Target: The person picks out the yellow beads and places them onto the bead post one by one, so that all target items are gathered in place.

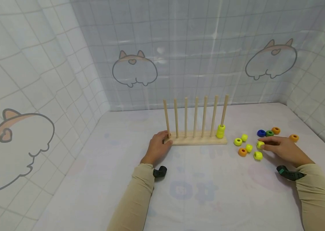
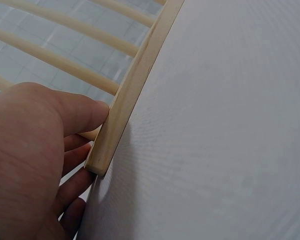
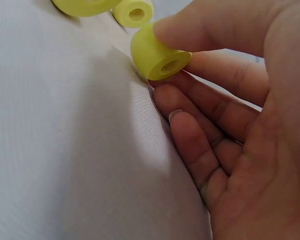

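A wooden peg rack [image 1: 198, 141] stands on the table, with several upright pegs in a row. Stacked yellow beads [image 1: 220, 131] sit low on its rightmost peg. My left hand [image 1: 158, 146] holds the rack's left end; in the left wrist view the thumb lies on the base [image 2: 122, 107], the other fingers behind it. To the right, my right hand [image 1: 287, 149] pinches a yellow bead [image 3: 152, 55] between thumb and fingers, close to the cloth. The bead's hole faces the palm in the right wrist view.
Near my right hand lie several loose yellow beads [image 1: 258, 156], an orange bead [image 1: 242, 152], a blue bead [image 1: 262, 133] and a green bead [image 1: 270, 133]. Two more orange beads lie farther right, one being this bead [image 1: 294, 138]. A tiled-pattern curtain [image 1: 197, 64] rises behind the table.
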A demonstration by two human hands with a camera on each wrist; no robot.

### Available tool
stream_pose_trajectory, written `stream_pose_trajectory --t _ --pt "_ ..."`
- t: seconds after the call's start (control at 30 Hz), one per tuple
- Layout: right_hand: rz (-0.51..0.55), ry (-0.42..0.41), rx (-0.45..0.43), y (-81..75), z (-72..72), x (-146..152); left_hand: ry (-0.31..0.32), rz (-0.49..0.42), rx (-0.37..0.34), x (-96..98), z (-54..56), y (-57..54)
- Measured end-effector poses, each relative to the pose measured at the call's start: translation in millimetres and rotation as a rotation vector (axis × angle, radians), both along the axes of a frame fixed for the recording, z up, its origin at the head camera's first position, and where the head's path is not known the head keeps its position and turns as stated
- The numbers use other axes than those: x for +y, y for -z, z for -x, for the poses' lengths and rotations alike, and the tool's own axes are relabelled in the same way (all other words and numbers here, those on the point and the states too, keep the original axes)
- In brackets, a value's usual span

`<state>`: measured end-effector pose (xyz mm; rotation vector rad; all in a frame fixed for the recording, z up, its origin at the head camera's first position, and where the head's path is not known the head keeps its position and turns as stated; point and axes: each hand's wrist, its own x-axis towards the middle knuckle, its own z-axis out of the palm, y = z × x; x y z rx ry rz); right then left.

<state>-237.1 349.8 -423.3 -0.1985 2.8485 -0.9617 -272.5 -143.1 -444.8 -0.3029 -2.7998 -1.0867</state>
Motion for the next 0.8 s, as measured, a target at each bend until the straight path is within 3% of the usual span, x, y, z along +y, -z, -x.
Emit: stream_pose_trajectory --t 0.2,0.43,0.8 --pt "0.017 0.034 0.009 1.1 1.2 0.1 0.001 -0.007 0.004 -0.4 0.5 1.3" --pt "0.106 0.1 0.011 2.9 -0.3 -1.2 0.006 -0.009 0.008 -0.8 1.4 2.4" --pt "0.111 0.147 0.127 3.0 -1.8 -5.3 0.004 -0.014 0.01 -0.1 1.1 0.9"
